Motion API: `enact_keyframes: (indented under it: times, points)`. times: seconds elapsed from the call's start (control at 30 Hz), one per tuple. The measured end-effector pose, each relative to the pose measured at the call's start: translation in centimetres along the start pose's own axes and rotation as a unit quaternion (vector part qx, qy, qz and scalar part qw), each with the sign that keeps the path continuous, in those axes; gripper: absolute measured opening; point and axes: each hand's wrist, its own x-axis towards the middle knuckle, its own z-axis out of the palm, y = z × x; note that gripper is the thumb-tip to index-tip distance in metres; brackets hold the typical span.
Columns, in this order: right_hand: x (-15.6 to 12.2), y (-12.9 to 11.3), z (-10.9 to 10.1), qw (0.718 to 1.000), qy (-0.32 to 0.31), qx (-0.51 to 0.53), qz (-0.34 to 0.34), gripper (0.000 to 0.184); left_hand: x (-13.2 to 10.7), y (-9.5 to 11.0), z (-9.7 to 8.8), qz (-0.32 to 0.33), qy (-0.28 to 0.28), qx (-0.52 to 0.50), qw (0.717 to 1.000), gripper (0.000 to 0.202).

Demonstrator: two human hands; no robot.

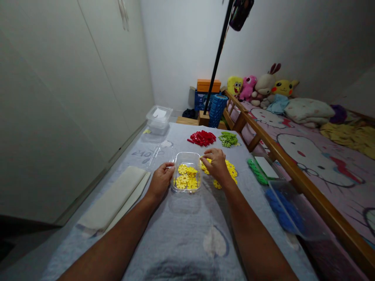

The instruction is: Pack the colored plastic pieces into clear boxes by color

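Observation:
A clear plastic container (186, 157) stands in front of me on the cloth, with several yellow snowflake discs (183, 181) inside. My left hand (161, 180) grips its left wall, thumb and fingers at the rim. Beside the right rim, my right hand (215, 163) has its fingertips pinched together, with a bit of yellow showing at them, apparently a yellow snowflake disc. More yellow discs (231, 168) lie in a loose pile under and beyond this hand, partly hidden by it.
Red pieces (202, 138) and green discs (227, 139) lie in piles farther back. Stacked clear containers (159, 119) stand back left, a clear lid (160, 157) nearer. Folded cloth (117, 199) lies left. Containers with green (257, 171) and blue pieces (283, 208) line the right, beside a wooden bed rail (281, 177).

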Motion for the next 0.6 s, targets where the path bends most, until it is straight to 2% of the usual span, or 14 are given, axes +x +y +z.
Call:
enact_keyframes:
  times: [0.1,0.2,0.33,0.47,0.6]
  points:
    - [0.2,2.1,-0.9,0.998,-0.002,-0.026,0.049,0.017,0.0,-0.1,0.0,-0.004,-0.002,-0.002,1.000,0.050]
    - [0.0,3.2,-0.7,0.993,-0.060,-0.076,0.069,0.015,0.0,-0.2,0.0,-0.003,-0.008,-0.005,1.000,0.049]
    - [-0.7,2.9,1.0,0.984,-0.109,-0.127,0.060,0.033,0.1,-0.3,-0.1,-0.002,-0.005,-0.001,1.000,0.049]
    - [-1.1,2.3,2.2,0.980,-0.117,-0.151,0.061,0.031,0.1,-0.3,-0.2,0.001,-0.005,0.004,1.000,0.050]
    - [-1.2,2.5,2.5,0.981,-0.113,-0.136,0.078,0.033,0.0,-0.2,-0.1,0.003,-0.008,0.008,1.000,0.048]
